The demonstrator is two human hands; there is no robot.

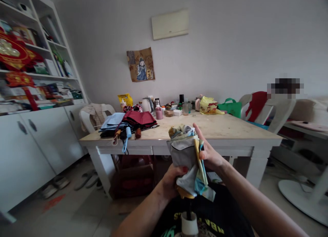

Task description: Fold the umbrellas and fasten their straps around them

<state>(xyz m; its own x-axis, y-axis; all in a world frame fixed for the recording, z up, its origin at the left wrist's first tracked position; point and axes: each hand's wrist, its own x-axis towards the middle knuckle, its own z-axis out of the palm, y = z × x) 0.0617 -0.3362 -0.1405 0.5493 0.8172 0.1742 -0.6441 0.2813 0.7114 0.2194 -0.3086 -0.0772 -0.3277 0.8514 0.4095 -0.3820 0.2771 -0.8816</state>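
Observation:
Before me is a folding umbrella (185,158) with grey, yellow and blue fabric bunched in loose folds. Its pale handle (189,223) points down toward my lap, on a short dark shaft. My left hand (173,179) is closed round the lower left of the fabric, thumb across the front. On the right side, my right hand (210,154) grips the folds, its thumb in front and one finger stretched upward along the edge; its other fingers are hidden behind the cloth. On the table's left lie several folded umbrellas, among them a dark red one (140,118) and a light blue one (112,120).
Beyond my hands stands a wooden-topped table (228,131). Along its back are a kettle (147,104), a pink jug (159,113), a yellow plastic bag (208,105) and a green bag (232,107). White chairs flank it. Shelves and cabinets (33,144) line the left; shoes lie below.

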